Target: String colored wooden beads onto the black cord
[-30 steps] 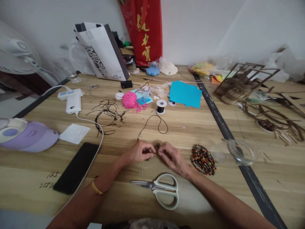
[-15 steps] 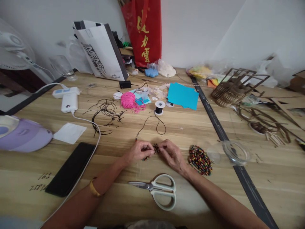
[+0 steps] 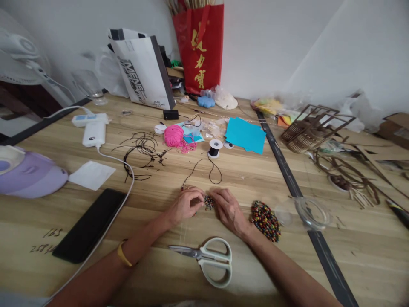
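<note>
My left hand (image 3: 188, 204) is closed in a pinch at the left edge of a small cluster of dark beads (image 3: 208, 202); what its fingertips hold is too small to make out. On the other side of the cluster, my right hand (image 3: 227, 209) rests low with its fingers bent together, their tips partly hidden. A black cord (image 3: 200, 161) runs from beside my left hand toward a spool of black thread (image 3: 215, 148). Coiled strings of multicoloured beads (image 3: 266, 221) lie right of my right hand. Scissors (image 3: 204, 256) with pale handles lie nearer my body.
Pink yarn (image 3: 174, 135), blue sheets (image 3: 245, 134) and black cord pieces (image 3: 140, 155) lie farther back. A black phone (image 3: 91, 226) and white cable are on the left. A clear coil (image 3: 311, 212) lies on the right, below woven baskets (image 3: 306, 130). Bags stand against the wall.
The view has shifted slightly. My right hand's fingers have turned lower beside the bead cluster, and more of the cluster shows between the hands. The beads below my left hand are now mostly hidden.
</note>
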Demonstrator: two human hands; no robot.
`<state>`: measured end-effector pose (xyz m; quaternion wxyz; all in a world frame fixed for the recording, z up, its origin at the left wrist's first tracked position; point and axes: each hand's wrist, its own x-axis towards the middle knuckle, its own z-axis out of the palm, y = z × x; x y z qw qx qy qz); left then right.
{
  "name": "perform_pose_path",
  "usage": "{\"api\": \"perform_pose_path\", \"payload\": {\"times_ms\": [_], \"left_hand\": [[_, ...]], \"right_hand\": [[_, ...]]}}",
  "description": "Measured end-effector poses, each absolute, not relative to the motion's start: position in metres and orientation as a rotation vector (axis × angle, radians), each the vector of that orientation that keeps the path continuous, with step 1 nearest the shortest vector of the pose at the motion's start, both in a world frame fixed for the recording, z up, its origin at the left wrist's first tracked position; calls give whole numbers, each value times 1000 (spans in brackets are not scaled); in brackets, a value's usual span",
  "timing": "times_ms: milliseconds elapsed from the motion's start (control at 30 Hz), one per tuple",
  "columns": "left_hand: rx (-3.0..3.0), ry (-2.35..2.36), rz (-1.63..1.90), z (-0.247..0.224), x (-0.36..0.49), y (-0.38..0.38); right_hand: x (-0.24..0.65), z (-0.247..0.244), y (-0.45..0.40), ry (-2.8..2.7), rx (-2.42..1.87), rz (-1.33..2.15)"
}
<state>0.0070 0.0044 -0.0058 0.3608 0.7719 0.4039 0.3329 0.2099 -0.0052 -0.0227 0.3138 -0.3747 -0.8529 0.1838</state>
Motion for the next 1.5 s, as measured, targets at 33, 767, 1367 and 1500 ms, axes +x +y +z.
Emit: {"api": "perform_pose_path", "payload": {"times_ms": [33,767,1367,1500], "left_hand": [[2020,1043,840,-6,7,4],[2073,982,757,-8,5,3],[1855,1037,709,2,5,4],[1815,1056,686,3,5,4]], "right_hand": [[210,-23,-5,-2252,-995,479],[212,-25,-4,-2310,-1020,454],[214,-24,-3,-2143,-989,607],[215,-23,-3,-2028,-1050,695]]}}
